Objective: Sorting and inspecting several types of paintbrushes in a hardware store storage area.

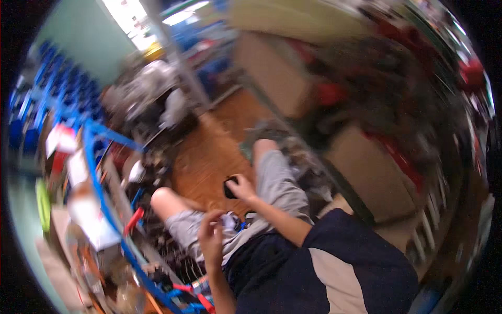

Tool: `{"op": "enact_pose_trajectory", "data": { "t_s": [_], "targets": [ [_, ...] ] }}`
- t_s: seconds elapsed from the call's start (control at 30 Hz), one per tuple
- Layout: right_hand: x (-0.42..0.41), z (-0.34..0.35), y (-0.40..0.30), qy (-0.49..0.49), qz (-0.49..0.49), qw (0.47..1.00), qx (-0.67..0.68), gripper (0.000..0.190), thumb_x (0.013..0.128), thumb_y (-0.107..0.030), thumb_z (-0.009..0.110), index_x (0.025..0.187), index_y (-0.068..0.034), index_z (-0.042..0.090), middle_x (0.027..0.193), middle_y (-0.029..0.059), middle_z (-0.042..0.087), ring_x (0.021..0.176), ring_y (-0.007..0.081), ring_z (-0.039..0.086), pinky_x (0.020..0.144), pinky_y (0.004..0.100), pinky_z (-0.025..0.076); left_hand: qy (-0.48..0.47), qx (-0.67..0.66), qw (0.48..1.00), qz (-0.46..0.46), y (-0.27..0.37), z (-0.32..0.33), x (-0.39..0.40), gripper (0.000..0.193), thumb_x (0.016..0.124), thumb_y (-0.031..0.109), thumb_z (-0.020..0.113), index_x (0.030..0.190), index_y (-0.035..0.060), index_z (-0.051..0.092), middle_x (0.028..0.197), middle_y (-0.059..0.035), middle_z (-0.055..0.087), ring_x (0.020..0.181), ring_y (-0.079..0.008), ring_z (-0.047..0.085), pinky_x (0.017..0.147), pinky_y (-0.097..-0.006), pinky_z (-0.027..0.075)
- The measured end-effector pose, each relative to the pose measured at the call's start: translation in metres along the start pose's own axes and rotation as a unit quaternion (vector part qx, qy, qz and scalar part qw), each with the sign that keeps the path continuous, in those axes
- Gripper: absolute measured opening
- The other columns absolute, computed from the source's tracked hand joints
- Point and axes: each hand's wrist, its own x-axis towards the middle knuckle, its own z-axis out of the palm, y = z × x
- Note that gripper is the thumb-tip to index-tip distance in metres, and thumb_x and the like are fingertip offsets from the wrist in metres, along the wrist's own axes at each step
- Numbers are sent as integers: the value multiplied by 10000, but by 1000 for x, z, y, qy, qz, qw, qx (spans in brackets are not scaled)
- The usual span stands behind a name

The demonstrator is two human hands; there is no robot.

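My right hand [244, 188] is over the floor, between my knees. It holds a small dark object [230, 187], too blurred to name more exactly. My left hand [211, 231] is raised near my left thigh, its fingers loosely bent and apart, and I see nothing in it. Grey shorts [276, 180] cover both thighs. Below lies an orange-brown floor [200, 153].
On the left a blue metal frame [94, 172] stands beside racks of blue bins [70, 74]. Cardboard boxes [372, 176] and a dark rail [310, 153] run along my right. Ahead is a pile of plastic bags [157, 86]. Much is blurred.
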Motion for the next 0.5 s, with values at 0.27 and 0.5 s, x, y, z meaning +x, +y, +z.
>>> {"op": "enact_pose_trajectory", "data": {
  "t_s": [0.27,0.5],
  "targets": [
    [-66,-65,-108,-22,-117,982,-148,456,939,-429,611,1155,-45,492,990,282,671,971,459,660,840,522,506,-166,-418,856,-257,-144,42,108,490,1031,437,477,1409,126,489,1388,-82,536,1275,-233,533,1026,-415,472],
    [-93,-73,-147,16,-226,950,-216,325,883,-254,673,1044,-41,488,938,218,644,941,415,649,775,481,497,-193,-399,887,-131,-120,38,93,448,1028,416,512,1336,91,526,1338,-70,570,1256,-210,543,1036,-394,458]
  ]
}}
